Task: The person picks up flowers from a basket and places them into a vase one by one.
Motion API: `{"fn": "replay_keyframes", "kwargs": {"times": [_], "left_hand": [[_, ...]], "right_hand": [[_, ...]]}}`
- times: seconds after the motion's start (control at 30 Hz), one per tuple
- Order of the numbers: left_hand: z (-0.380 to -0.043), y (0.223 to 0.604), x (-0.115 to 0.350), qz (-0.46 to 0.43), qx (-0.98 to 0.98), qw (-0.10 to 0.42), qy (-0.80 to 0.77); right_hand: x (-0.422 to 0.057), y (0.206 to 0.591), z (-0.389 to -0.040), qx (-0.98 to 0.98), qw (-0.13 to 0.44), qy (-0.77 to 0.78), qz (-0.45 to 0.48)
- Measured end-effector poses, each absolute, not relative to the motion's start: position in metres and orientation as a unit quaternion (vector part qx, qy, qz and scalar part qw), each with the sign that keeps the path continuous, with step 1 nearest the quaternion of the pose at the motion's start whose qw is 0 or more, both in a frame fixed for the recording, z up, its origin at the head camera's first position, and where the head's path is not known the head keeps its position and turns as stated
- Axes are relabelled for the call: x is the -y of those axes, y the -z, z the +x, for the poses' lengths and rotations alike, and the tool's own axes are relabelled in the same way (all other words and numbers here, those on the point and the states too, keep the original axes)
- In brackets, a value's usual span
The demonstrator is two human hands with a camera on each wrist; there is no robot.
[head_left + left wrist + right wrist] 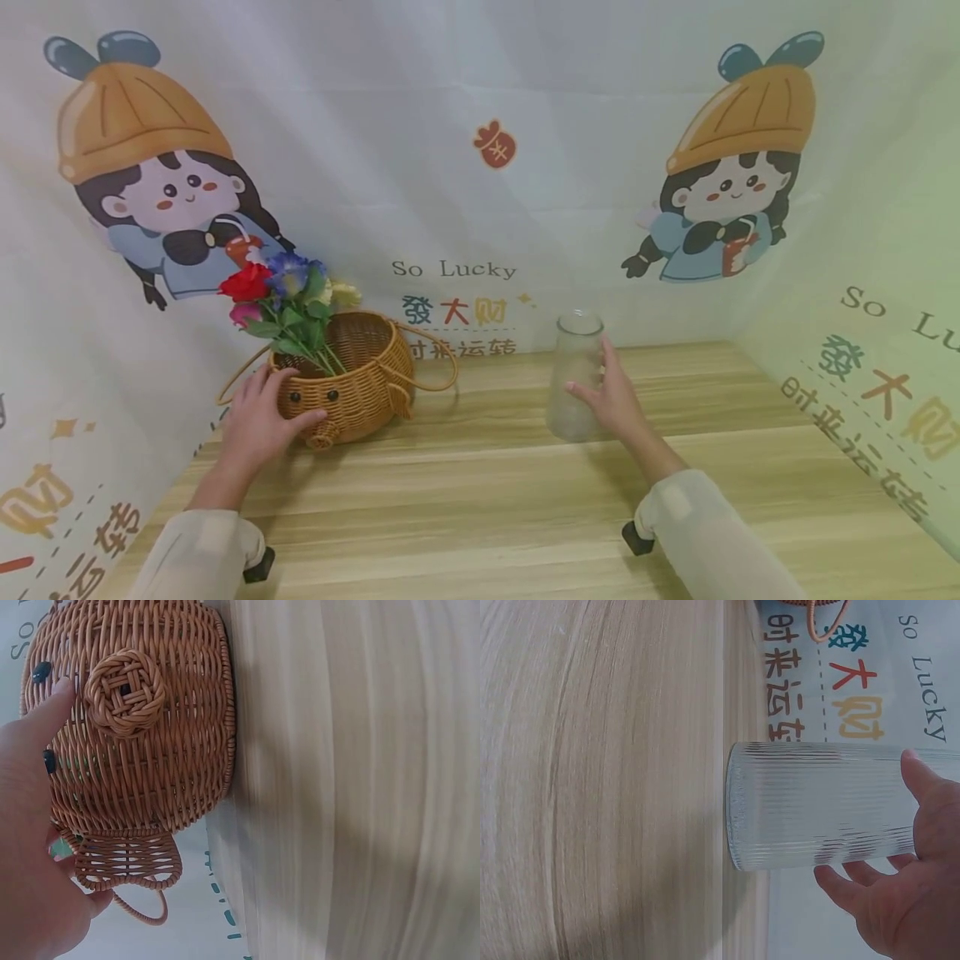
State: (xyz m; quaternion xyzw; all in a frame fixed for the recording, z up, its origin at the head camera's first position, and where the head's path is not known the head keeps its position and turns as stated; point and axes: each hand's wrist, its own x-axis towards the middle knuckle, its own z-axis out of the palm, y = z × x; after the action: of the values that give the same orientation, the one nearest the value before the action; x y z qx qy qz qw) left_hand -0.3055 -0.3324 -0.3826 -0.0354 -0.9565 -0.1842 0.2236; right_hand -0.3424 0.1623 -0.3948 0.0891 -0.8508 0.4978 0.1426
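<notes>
A wicker basket (352, 408) with a pig-like face, a woven snout (125, 694) and ear flaps stands at the left of the table. My left hand (258, 417) holds its left side, thumb across the front near the bead eyes and the other fingers round the side behind the ear flap (127, 859). Artificial flowers (288, 292) in red, blue, pink and pale yellow lean out of the basket. To the right, a ribbed clear glass vase (573, 383) stands upright. My right hand (618, 396) grips its right side, thumb in front, fingers round the far side.
The wood-grain table (450, 517) runs back to a printed white curtain (420, 167), which also encloses both sides. Loop handles (431, 383) hang out at the basket's sides. A gap of bare tabletop separates basket and vase.
</notes>
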Motion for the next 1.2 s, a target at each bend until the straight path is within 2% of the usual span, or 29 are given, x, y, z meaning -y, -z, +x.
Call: {"fn": "replay_keyframes", "kwargs": {"times": [0.37, 0.77, 1.2], "left_hand": [[-0.308, 0.387, 0.330, -0.053, 0.950, 0.253, 0.172], [-0.302, 0.397, 0.313, -0.094, 0.916, 0.328, 0.213], [-0.292, 0.388, 0.285, -0.072, 0.910, 0.332, 0.236]], "right_hand": [[-0.165, 0.402, -0.340, 0.852, 0.147, -0.496, 0.082], [-0.165, 0.405, -0.340, 0.854, 0.151, -0.491, 0.087], [-0.165, 0.402, -0.343, 0.852, 0.154, -0.490, 0.102]]}}
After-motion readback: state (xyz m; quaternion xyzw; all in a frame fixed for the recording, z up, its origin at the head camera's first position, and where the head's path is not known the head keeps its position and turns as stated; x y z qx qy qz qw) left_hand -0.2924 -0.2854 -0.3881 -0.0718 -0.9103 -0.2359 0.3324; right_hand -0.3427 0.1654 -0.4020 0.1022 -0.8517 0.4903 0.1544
